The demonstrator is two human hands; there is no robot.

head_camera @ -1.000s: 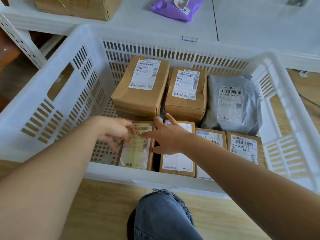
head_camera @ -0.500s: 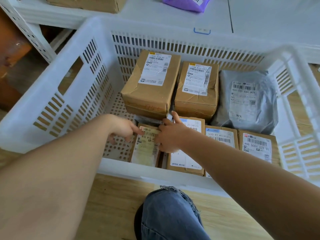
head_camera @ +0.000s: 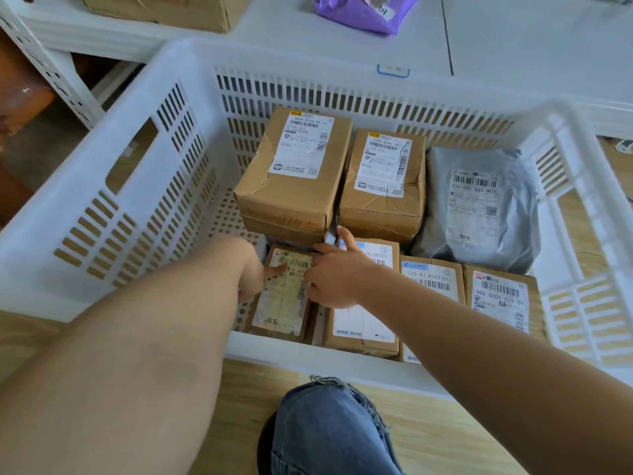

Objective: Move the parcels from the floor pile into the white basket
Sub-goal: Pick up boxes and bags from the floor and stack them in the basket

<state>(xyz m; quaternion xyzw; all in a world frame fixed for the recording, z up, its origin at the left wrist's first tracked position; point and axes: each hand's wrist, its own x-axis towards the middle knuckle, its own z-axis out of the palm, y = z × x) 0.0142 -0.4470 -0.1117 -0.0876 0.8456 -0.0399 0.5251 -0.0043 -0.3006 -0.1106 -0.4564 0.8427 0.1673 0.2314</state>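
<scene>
Cardboard, yellowed label up: that was the small parcel (head_camera: 286, 291) you had between both hands at this reading, lying flat at the near-left end of the front row on the floor of the white basket (head_camera: 144, 186). Against the view a second earlier, your hands had closed in on it; your left hand (head_camera: 253, 272) then rested at its left edge with one fingertip showing on the label, the remaining fingers hidden behind the wrist, so I could not tell how they curled. Your right hand (head_camera: 334, 277) pressed at its right edge, thumb raised toward the taller box (head_camera: 294, 176) behind, fingers bent against the parcel's side. The parcel itself had barely shifted. Judgement: you were seating it snug beside its neighbour (head_camera: 364, 296), so this one counts as delivered and release comes next. Its label looked stained and creased, the wrapper taped, corners intact. Other parcels filled the row to its right, two boxes and a grey mailer bag (head_camera: 479, 207) behind. No floor pile showed, so remaining count unknown.
</scene>
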